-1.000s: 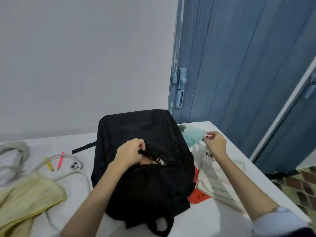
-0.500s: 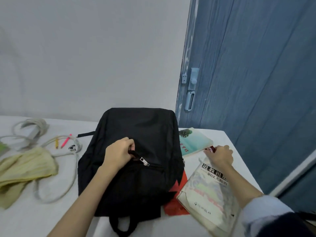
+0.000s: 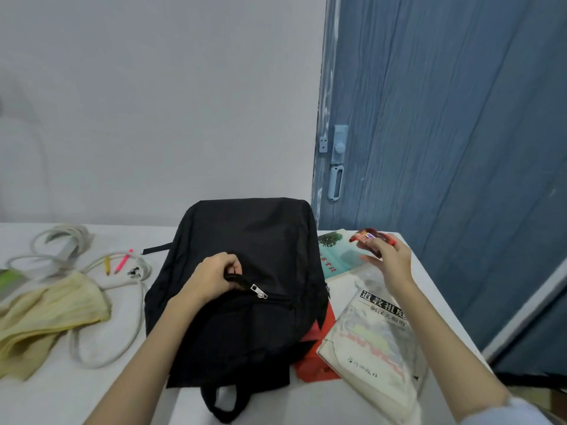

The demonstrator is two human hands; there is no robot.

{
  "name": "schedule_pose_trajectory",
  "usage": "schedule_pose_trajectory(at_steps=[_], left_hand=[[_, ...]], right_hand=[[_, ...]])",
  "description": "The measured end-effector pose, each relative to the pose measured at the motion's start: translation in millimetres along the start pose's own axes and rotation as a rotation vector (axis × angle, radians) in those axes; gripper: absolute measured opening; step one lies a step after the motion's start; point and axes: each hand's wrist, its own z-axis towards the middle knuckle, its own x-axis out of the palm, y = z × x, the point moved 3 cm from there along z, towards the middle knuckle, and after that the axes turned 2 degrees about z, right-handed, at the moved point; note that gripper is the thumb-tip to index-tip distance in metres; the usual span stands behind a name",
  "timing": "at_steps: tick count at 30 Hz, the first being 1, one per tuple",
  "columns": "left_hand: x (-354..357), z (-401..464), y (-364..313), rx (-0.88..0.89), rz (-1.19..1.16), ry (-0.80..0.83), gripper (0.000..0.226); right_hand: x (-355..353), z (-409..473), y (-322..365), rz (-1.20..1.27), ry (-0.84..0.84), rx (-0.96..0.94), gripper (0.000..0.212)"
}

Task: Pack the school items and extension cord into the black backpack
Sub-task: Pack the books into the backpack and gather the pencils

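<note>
The black backpack lies flat in the middle of the white table. My left hand grips the edge of its front pocket beside the silver zipper pull. My right hand is raised above the books and pinches a small red packet. A white book lies right of the backpack, with a teal book behind it and a red item partly under the bag. The white extension cord is coiled at left, with a yellow pencil and a pink pen on it.
A pale yellow cloth lies at the left front. A green object shows at the left edge. A blue door with a latch stands behind the table's right end, and the table's right edge runs close to it.
My right hand has lifted off the white book with the small red packet in its fingers. My left hand has stayed on the front pocket. The view has shifted.
</note>
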Motion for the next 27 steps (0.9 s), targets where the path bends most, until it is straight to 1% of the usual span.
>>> schedule_pose_trajectory(at_steps=[3, 4, 6, 8, 9, 10, 11, 13, 15, 17, 18, 20, 21, 23, 24, 25, 26, 27], left_hand=[[-11.9, -11.5, 21.8, -0.029, 0.095, 0.011, 0.043], [-18.1, -14.7, 30.6, -0.035, 0.081, -0.008, 0.044], [-32.5, -20.5, 43.2, -0.012, -0.04, -0.099, 0.045], [-45.9, -24.6, 44.5, 0.023, -0.12, -0.219, 0.045], [-52.2, -25.3, 43.6, 0.053, -0.13, -0.272, 0.046], [-55.5, -26.0, 39.6, 0.093, -0.134, -0.324, 0.047], [-59.3, -26.7, 37.7, 0.135, -0.136, -0.368, 0.047], [-62.7, -29.1, 34.6, 0.193, -0.157, -0.405, 0.045], [-59.4, -32.2, 36.5, 0.225, -0.189, -0.388, 0.044], [-47.5, -36.2, 42.3, 0.253, -0.206, -0.3, 0.044], [-39.8, -37.5, 46.5, 0.264, -0.209, -0.235, 0.045], [-22.4, -37.4, 53.0, 0.278, -0.189, -0.123, 0.044], [-14.9, -36.0, 53.8, 0.291, -0.158, -0.102, 0.042], [-4.3, -32.6, 51.5, 0.312, -0.069, -0.115, 0.036], [-1.7, -31.4, 49.4, 0.303, -0.021, -0.138, 0.032], [-1.0, -30.0, 46.4, 0.28, 0.026, -0.169, 0.03], [-1.4, -29.2, 43.0, 0.244, 0.062, -0.207, 0.029], [-3.5, -28.1, 39.1, 0.212, 0.075, -0.255, 0.03]], right_hand=[[47.0, -38.5, 7.9, 0.132, 0.254, 0.175, 0.017], [63.8, -53.8, 7.1, 0.158, 0.364, 0.24, 0.022], [95.7, -86.8, -0.1, 0.144, 0.574, 0.397, 0.029], [125.3, -123.1, -13.9, 0.04, 0.765, 0.542, 0.025], [140.1, -140.1, -22.6, -0.009, 0.826, 0.609, 0.022], [150.6, -153.0, -32.0, -0.018, 0.837, 0.669, 0.018], [162.5, -163.2, -41.7, 0.018, 0.815, 0.712, 0.015], [180.5, -167.7, -62.1, 0.159, 0.695, 0.73, 0.016], [191.8, -161.0, -75.7, 0.258, 0.56, 0.684, 0.021], [196.7, -154.9, -84.7, 0.224, 0.492, 0.644, 0.016], [196.8, -154.1, -86.6, 0.148, 0.475, 0.632, 0.013], [192.0, -153.2, -86.2, -0.084, 0.488, 0.609, 0.01], [188.8, -153.0, -83.9, -0.21, 0.519, 0.592, 0.014], [179.9, -150.9, -74.9, -0.446, 0.571, 0.543, 0.032], [175.1, -149.8, -67.8, -0.549, 0.581, 0.506, 0.035], [170.0, -147.8, -59.8, -0.635, 0.588, 0.446, 0.03], [164.8, -145.7, -51.1, -0.715, 0.588, 0.362, 0.019], [159.2, -142.9, -41.4, -0.808, 0.571, 0.252, 0.012]])
